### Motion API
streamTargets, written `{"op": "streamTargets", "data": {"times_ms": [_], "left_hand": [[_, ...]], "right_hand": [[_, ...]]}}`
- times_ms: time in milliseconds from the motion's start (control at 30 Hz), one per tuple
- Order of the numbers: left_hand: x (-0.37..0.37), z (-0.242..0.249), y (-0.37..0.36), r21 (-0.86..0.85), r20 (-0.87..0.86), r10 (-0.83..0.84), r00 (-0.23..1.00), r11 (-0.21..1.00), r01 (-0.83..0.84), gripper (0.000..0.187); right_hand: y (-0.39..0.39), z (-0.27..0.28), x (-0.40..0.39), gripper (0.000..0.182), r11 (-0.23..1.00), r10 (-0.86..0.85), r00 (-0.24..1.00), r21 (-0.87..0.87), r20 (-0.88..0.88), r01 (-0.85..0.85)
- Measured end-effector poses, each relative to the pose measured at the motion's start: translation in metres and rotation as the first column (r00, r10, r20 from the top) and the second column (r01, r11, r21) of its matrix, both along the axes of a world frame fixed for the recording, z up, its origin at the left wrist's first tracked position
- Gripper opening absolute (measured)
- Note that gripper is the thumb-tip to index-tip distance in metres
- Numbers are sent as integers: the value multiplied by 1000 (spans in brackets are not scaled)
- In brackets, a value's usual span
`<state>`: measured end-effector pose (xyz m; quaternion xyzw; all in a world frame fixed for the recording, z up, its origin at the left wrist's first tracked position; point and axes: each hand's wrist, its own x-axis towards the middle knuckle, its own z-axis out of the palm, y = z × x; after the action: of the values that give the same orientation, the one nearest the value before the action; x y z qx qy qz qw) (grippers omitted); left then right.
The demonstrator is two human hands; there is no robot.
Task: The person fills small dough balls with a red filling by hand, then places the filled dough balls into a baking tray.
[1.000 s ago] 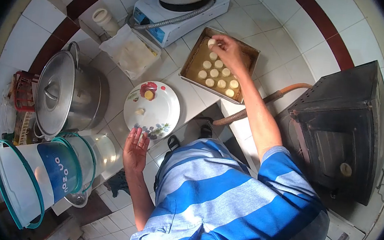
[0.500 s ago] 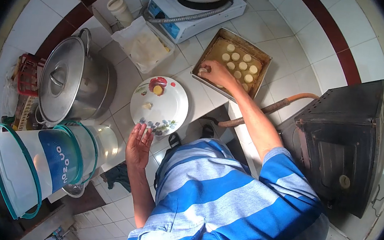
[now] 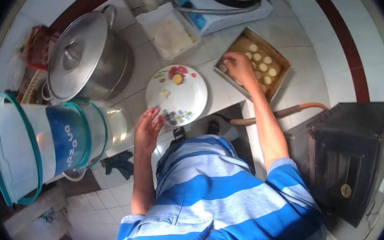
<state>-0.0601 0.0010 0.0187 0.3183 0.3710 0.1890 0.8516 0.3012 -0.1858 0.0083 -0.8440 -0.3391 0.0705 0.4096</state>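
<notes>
Right arm stretches forward across the desk (image 3: 213, 87), and the right hand (image 3: 237, 65) curls down into the baking tray (image 3: 281, 77), fingers bent at its near-left corner on a dough piece (image 3: 223, 68); whether it grips it, I cannot tell. More dough pieces (image 3: 263, 63) lie just beyond the knuckles. Left hand (image 3: 147, 129) is flat, fingers spread wide, empty, fingertips at the plate (image 3: 182, 98) rim.

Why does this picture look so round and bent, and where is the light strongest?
Head view: a fisheye lens bows the tiles and leaves black corners; daylight falls brightest on the plate and pot lid; the oven sits in shadow; the right hand looks slightly soft.
</notes>
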Motion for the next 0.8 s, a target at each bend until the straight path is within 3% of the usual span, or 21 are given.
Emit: {"op": "streamTargets", "data": {"times_ms": [100,167,233,300,500,567,633,700,767,800], "left_hand": [[3,-4,9,40,-25,-26,999,999,27,45],[6,-4,13,32,-44,-12,999,999,13,43],[9,-7,18,41,-45,-61,997,997,63,41],[11,-10,21,36,-35,-61,998,997,63,39],[5,-20,34,24,-41,-107,993,994,109,40],[5,-26,40,22,-45,-145,988,989,146,41],[9,-28,43,21,-36,-157,987,987,158,42],[16,-27,43,17,-26,-171,985,985,172,43],[27,-20,40,-47,-39,-178,983,983,176,38],[30,-20,40,-56,-39,-184,982,982,182,38]], "right_hand": [[19,24,-31,20,992,-33,999,122,-2,33],[37,21,-61,21,981,40,993,193,-115,-17],[55,20,-93,21,961,271,955,92,-123,-261],[76,-19,-120,25,914,386,922,145,-30,-378],[112,-47,-177,36,936,340,924,33,176,-351],[121,-64,-177,32,941,329,910,-4,251,-339],[125,-65,-178,29,948,261,949,139,177,-286],[120,-49,-184,25,957,204,968,177,145,-228],[113,-23,-193,22,963,147,953,260,-266,-76],[110,-19,-195,20,949,168,943,306,-286,-76]]}}
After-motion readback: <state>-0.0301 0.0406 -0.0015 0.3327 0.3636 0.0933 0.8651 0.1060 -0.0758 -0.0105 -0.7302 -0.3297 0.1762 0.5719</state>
